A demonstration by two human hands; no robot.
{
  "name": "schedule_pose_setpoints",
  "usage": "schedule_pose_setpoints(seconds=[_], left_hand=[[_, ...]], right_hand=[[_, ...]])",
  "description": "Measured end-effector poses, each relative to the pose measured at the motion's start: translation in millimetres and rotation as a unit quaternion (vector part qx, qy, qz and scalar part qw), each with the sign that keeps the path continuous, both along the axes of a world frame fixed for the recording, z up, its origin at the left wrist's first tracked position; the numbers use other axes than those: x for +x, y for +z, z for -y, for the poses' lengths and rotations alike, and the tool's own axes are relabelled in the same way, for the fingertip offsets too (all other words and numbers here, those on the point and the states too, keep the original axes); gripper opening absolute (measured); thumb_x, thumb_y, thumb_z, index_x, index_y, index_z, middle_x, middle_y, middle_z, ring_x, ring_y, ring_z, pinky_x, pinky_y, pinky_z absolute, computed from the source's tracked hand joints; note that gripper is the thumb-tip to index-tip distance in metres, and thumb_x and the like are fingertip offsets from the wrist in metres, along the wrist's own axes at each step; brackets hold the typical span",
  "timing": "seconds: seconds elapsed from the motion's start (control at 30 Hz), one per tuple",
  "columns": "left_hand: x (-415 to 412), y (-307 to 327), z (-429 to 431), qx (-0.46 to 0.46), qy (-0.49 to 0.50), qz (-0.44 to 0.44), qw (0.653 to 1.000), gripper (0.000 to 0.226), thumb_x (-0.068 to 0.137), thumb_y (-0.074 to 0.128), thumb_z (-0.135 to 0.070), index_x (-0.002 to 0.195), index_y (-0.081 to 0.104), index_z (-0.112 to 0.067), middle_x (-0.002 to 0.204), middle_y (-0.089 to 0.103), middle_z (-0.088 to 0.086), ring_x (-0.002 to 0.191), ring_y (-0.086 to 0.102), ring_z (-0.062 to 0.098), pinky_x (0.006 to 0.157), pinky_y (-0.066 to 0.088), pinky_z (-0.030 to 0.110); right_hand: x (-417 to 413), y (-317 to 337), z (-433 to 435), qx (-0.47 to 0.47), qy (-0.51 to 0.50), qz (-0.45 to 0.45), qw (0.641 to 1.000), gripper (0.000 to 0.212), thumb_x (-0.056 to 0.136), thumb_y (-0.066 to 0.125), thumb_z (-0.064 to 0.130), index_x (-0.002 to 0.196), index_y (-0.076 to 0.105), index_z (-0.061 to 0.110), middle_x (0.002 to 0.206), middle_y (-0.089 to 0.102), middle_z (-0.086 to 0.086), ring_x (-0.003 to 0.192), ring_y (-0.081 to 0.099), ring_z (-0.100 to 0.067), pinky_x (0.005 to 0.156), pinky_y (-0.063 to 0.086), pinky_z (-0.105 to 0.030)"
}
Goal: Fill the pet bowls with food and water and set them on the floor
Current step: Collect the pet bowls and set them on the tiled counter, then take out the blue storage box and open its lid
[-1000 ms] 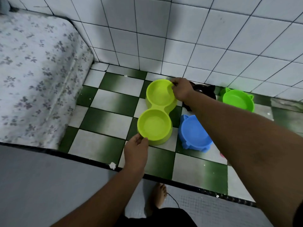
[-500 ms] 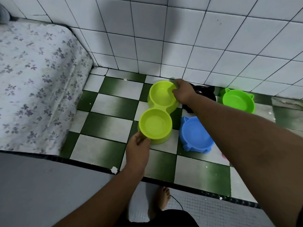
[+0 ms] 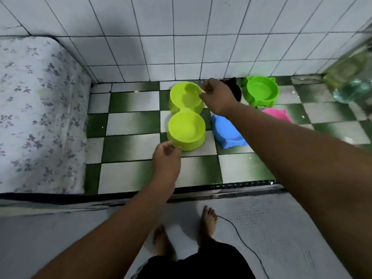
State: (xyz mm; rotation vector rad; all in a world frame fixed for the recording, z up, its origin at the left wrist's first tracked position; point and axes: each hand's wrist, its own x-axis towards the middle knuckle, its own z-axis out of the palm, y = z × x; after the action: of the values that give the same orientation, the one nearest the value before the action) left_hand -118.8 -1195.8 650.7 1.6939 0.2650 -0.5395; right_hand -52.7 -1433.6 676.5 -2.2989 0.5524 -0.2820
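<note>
1. Soaking the floral mattress (image 3: 40, 117) would be the widest damage. It lies along the left of the tiled floor (image 3: 130, 174), near the bowls, so water tipped that way could reach its edge.
2. The clear container (image 3: 352, 81) at the right edge is blurred. I cannot tell whether it is capped, and a knock might spill it.
3. The lime double bowl (image 3: 186, 125) is by the wall, on the floor or just above it; I cannot tell which. The left hand (image 3: 166, 160) pinches its near wall and the right hand (image 3: 218, 97) pinches the far cup's rim. Both are fingertip grips at opposite ends, so an uneven lift could tilt the bowl or let it slip. Both cups look unfilled, though shadow crosses the far one.
4. The blue bowl (image 3: 227, 129) sits just beside the double bowl. The black bowl (image 3: 235, 91), green bowl (image 3: 260, 90) and pink bowl (image 3: 276, 115) crowd around the right forearm, so a sideways swing could knock them.
5. A thin cable (image 3: 241, 234) runs beside the bare feet (image 3: 208, 220), and a step back could snag it.
6. No brand, label or writing can be read anywhere.
</note>
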Motion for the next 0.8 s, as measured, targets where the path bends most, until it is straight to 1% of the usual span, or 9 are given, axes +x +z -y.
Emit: schedule_pose_setpoints(seconds=[0.1,0.2,0.3,0.37,0.47,0.53,0.63,0.73,0.8], left_hand=[[0,6,-13,0.002,-0.039,0.027,0.999,0.023,0.093,0.066,-0.014,0.116,0.064,-0.013,0.101,0.066,-0.003,0.088,0.061,0.014,0.094,0.057,0.046],[-4,9,-21,-0.013,-0.052,0.014,0.998,0.018,0.096,0.063,-0.013,0.114,0.063,-0.013,0.090,0.061,-0.005,0.070,0.054,0.010,0.075,0.055,0.034],[-13,7,-27,-0.025,-0.044,-0.001,0.999,0.010,0.097,0.062,-0.012,0.107,0.062,-0.013,0.086,0.058,-0.002,0.073,0.053,0.014,0.064,0.053,0.029],[-23,4,-31,-0.023,-0.048,-0.010,0.999,0.011,0.097,0.062,-0.012,0.108,0.063,-0.013,0.083,0.058,-0.001,0.073,0.054,0.015,0.065,0.052,0.029],[-43,1,-39,-0.009,-0.064,-0.019,0.998,0.013,0.096,0.063,-0.015,0.109,0.064,-0.014,0.087,0.061,0.001,0.075,0.056,0.015,0.066,0.053,0.029],[-58,-2,-45,0.002,-0.077,-0.011,0.997,0.013,0.096,0.063,-0.016,0.109,0.065,-0.014,0.091,0.062,0.001,0.076,0.058,0.015,0.066,0.053,0.028],[-84,-7,-55,0.012,-0.091,0.004,0.996,0.007,0.098,0.060,-0.015,0.104,0.065,-0.015,0.089,0.062,0.002,0.077,0.059,0.015,0.068,0.054,0.028],[-113,-10,-63,0.016,-0.087,0.017,0.996,0.008,0.098,0.059,-0.012,0.095,0.064,-0.017,0.086,0.063,0.004,0.075,0.059,0.017,0.063,0.052,0.026],[-128,-10,-73,0.024,-0.093,0.019,0.995,0.008,0.099,0.058,-0.013,0.094,0.065,-0.016,0.088,0.064,0.005,0.076,0.060,0.016,0.061,0.053,0.023]], right_hand=[[-37,-4,-23,0.024,-0.031,0.019,0.999,0.023,0.086,0.068,0.014,0.108,0.064,0.005,0.095,0.062,0.000,0.086,0.060,-0.017,0.086,0.048,-0.030],[-76,-5,-50,0.050,-0.052,0.018,0.997,0.021,0.088,0.067,0.015,0.107,0.064,0.007,0.097,0.065,0.000,0.085,0.062,-0.017,0.082,0.049,-0.029],[-111,-4,-71,0.052,-0.053,0.021,0.997,0.019,0.088,0.067,0.012,0.106,0.063,0.005,0.095,0.064,0.000,0.088,0.063,-0.019,0.083,0.049,-0.029],[-131,-7,-83,0.050,-0.048,0.030,0.997,0.018,0.088,0.067,0.011,0.105,0.063,0.005,0.096,0.063,-0.001,0.090,0.063,-0.020,0.086,0.050,-0.029],[-161,-18,-96,0.068,-0.051,0.036,0.996,0.019,0.089,0.067,0.013,0.106,0.062,0.008,0.100,0.063,-0.002,0.090,0.061,-0.018,0.086,0.051,-0.027],[-182,-22,-105,0.081,-0.045,0.055,0.994,0.017,0.089,0.066,0.011,0.105,0.062,0.009,0.099,0.062,-0.001,0.088,0.060,-0.015,0.084,0.050,-0.023],[-219,-28,-119,0.104,-0.026,0.077,0.991,0.014,0.089,0.062,0.007,0.099,0.059,0.015,0.096,0.063,0.000,0.084,0.059,-0.012,0.079,0.046,-0.014],[-259,-43,-133,0.120,-0.013,0.075,0.990,0.016,0.088,0.060,0.005,0.098,0.059,0.018,0.093,0.064,0.002,0.079,0.059,-0.004,0.076,0.043,-0.008],[-279,-51,-144,0.129,0.002,0.063,0.990,0.015,0.089,0.061,0.003,0.098,0.060,0.015,0.093,0.064,0.000,0.072,0.055,0.004,0.073,0.042,-0.004]])
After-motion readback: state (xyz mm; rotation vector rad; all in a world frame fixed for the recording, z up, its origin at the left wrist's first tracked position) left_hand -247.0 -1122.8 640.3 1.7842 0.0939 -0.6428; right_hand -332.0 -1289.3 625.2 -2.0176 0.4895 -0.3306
